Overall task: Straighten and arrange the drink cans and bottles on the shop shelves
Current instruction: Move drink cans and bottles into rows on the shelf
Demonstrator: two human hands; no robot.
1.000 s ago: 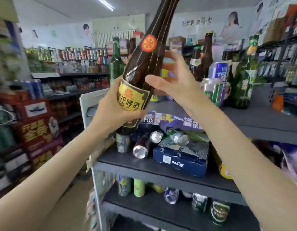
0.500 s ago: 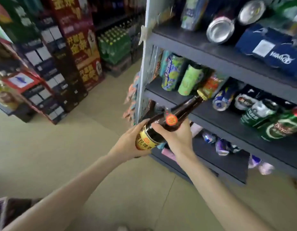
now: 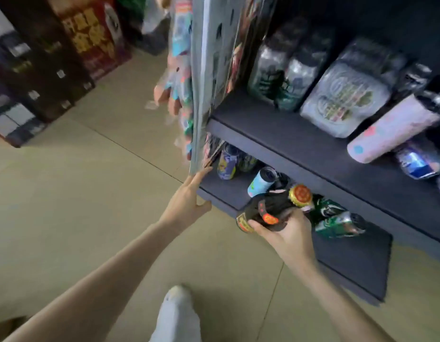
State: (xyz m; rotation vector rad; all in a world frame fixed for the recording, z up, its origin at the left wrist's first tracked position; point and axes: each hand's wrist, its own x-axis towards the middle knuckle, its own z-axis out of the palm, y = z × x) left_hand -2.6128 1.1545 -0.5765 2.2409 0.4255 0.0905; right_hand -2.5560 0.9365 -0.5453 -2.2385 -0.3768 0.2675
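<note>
- Fingers of right hand (image 3: 290, 236) curl under and around dark brown bottle (image 3: 270, 211), thumb across its near side; grip closed on the body near the yellow label.
- Bottle is tilted, gold-and-red cap (image 3: 301, 195) pointing up and away toward the shelving, base toward the camera; held in air over the front edge of the bottom shelf (image 3: 357, 262), not resting on it.
- Left hand (image 3: 187, 202) fingers straight and spread, holding nothing; fingertips touch the lower corner of the grey end panel (image 3: 201, 99) at the shelf unit's left edge.
- White shoe (image 3: 175, 314) at bottom centre on beige floor (image 3: 78, 206); wide bare floor to the left of the unit and between both forearms.
- Bottom shelf: bare dark surface on its right front part; green cans (image 3: 337, 219) lie on their sides just behind the right hand; a light-blue can (image 3: 261, 182) lies tipped behind the bottle; a purple-yellow can (image 3: 227, 161) stands at the back left.
- Middle shelf (image 3: 300, 146): front strip bare along the edge; a white can with pink dots (image 3: 386, 132) lies on its side at right, a blue can (image 3: 419, 164) lying beside it; silver-green cans (image 3: 283, 70) and a pale shrink-wrapped pack (image 3: 345, 97) sit further back.
- Far left, well apart across the floor: stacked dark and red cartons (image 3: 90, 38), blurred.
</note>
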